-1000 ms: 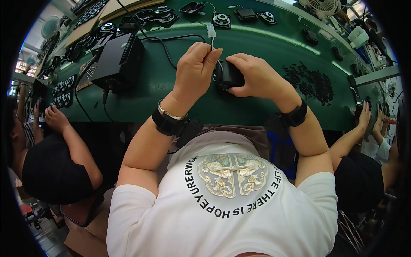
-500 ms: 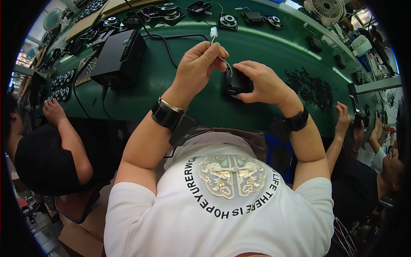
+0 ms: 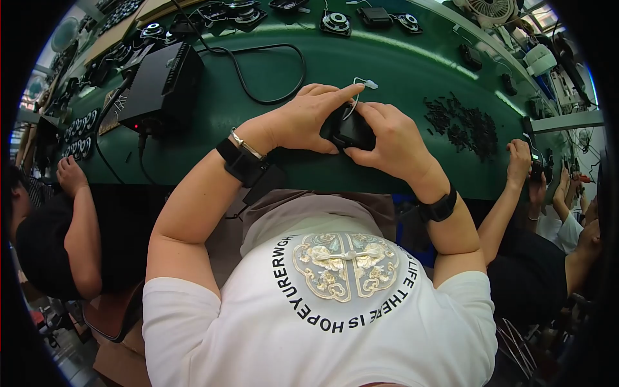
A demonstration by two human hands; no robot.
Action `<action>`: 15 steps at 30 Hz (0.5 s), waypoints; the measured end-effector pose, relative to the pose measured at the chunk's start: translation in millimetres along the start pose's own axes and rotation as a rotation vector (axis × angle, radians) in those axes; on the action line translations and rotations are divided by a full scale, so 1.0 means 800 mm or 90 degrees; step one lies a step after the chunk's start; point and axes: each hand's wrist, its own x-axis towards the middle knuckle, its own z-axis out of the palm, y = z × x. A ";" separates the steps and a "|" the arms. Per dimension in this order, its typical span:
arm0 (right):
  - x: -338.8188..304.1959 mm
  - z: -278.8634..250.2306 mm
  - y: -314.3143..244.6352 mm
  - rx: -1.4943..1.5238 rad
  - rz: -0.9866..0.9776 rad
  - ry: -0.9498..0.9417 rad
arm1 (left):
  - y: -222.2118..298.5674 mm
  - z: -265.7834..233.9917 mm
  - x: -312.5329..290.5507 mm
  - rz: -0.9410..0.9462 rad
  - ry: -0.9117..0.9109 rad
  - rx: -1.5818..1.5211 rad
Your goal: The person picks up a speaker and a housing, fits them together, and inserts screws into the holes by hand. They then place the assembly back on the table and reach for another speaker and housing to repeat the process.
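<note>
The right hand is bent in a firm pinch, thumb low and fingers high, on the right side of a black housing. The left hand has thumb and forefinger spread wide at its left side; whether they press on it I cannot tell. The housing sits between the 2 hands, near the front edge of the green bench, probably braced from both sides for steadiness. From its top a white wire loops up past the left forefinger to a white connector, which points away, apparently to keep the lead clear of the grip.

Farther out, a pile of small dark pieces lies to the right, perhaps for easy reach. To the left stands a black power box; loudspeakers line the far side, seemingly leaving working room.
</note>
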 end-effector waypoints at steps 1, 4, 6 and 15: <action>-0.002 0.002 -0.001 -0.006 -0.006 0.017 | -0.001 -0.001 0.003 0.010 -0.013 0.000; -0.008 0.004 -0.004 -0.019 -0.020 0.046 | -0.001 -0.003 0.012 0.029 -0.033 -0.004; -0.013 0.003 -0.006 -0.007 -0.004 0.054 | 0.000 -0.005 0.017 0.040 -0.060 -0.010; -0.019 -0.004 -0.001 0.008 0.006 0.034 | -0.001 0.003 0.016 0.057 -0.044 0.014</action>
